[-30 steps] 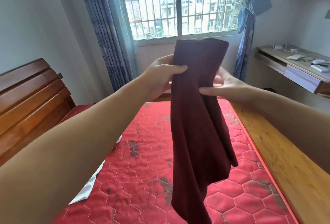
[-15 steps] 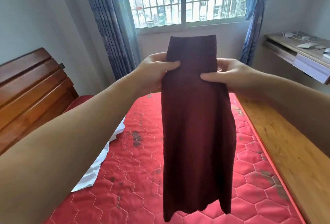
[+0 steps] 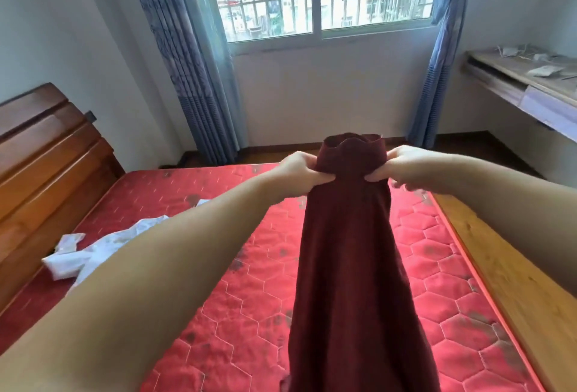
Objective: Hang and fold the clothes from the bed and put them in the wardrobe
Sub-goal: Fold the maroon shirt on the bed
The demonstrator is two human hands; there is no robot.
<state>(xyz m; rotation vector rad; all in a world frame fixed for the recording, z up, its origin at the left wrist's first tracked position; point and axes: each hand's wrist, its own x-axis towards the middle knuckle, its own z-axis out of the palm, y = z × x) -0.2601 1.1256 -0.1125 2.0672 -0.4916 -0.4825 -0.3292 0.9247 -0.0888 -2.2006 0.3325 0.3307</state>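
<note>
Head view: at centre frame the left hand (image 3: 301,173) and the right hand (image 3: 402,166) each pinch the top of a dark red garment (image 3: 349,266), fingers closed on the cloth just below its open, rounded upper edge. The garment hangs straight down to the bottom edge of the frame, over the red quilted mattress (image 3: 218,313) of the bed. At the left, a crumpled white garment (image 3: 93,248) lies on the mattress near the wooden headboard (image 3: 43,166). A counter (image 3: 530,79) stands at the right edge.
</note>
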